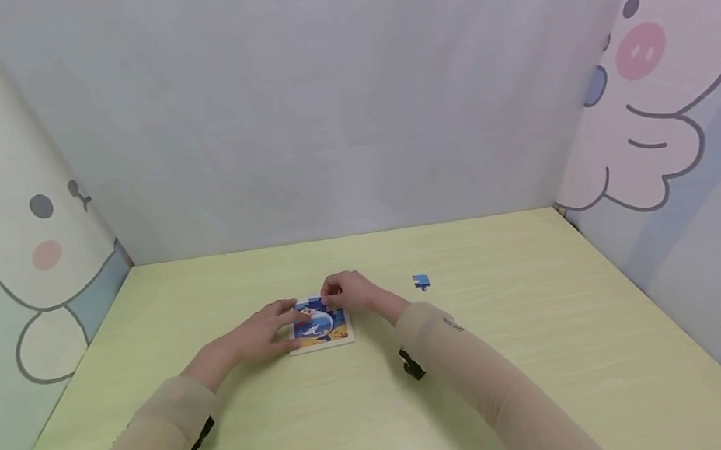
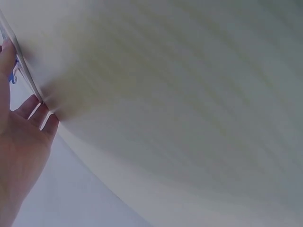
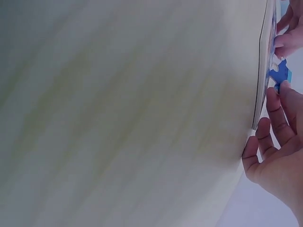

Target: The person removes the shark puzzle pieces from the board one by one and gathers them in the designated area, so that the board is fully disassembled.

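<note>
A small jigsaw puzzle (image 1: 322, 328) in a pale tray (image 1: 323, 346) lies near the middle of the table, its picture a white and blue dolphin over an orange bottom. My left hand (image 1: 256, 336) steadies the tray's left side, fingers spread, some over the picture. At the upper right of the puzzle, my right hand (image 1: 355, 293) pinches a blue puzzle piece (image 3: 280, 72) between thumb and forefinger. That piece stands tilted above the tray in the right wrist view. Its other fingers curl beside the tray's edge. Part of the picture is hidden by both hands.
One loose blue puzzle piece (image 1: 421, 281) lies on the pale yellow table (image 1: 510, 366), right of the right hand. A grey-white wall (image 1: 327, 104) rises at the table's back edge. Side panels with cartoon animals (image 1: 659, 99) flank the table.
</note>
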The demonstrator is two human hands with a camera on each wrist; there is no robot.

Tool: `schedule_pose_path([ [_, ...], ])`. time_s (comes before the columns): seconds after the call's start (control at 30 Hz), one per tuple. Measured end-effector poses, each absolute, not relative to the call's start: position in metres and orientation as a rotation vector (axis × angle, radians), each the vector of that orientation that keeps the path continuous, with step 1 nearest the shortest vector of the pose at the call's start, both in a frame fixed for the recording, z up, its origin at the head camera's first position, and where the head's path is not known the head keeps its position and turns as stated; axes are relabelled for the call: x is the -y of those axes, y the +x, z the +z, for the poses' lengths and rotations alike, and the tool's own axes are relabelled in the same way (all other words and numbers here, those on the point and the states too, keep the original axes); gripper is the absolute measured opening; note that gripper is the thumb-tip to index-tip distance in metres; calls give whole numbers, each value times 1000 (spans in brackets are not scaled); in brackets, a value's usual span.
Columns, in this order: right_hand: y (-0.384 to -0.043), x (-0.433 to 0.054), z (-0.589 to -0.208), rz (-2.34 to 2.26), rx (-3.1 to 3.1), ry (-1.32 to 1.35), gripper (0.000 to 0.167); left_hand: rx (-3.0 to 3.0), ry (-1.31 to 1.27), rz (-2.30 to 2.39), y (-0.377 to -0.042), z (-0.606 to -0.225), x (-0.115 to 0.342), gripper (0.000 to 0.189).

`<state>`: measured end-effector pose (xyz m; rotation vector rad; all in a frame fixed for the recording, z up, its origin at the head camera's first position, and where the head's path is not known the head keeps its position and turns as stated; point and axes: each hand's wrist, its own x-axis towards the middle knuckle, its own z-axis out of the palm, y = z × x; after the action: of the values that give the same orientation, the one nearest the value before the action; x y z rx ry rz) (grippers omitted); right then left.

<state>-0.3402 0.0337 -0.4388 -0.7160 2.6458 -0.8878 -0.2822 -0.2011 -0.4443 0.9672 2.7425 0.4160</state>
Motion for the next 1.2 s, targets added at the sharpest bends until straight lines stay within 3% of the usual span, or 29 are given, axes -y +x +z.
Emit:
schedule_pose_path([
  [0.47, -341, -48, -425, -944, -2618, -763, 9, -2729, 983, 435, -284, -441, 200, 49],
  [1.2, -355, -127, -405, -860, -2607, -779, 9, -2745, 1007, 462, -283, -438, 198, 46],
])
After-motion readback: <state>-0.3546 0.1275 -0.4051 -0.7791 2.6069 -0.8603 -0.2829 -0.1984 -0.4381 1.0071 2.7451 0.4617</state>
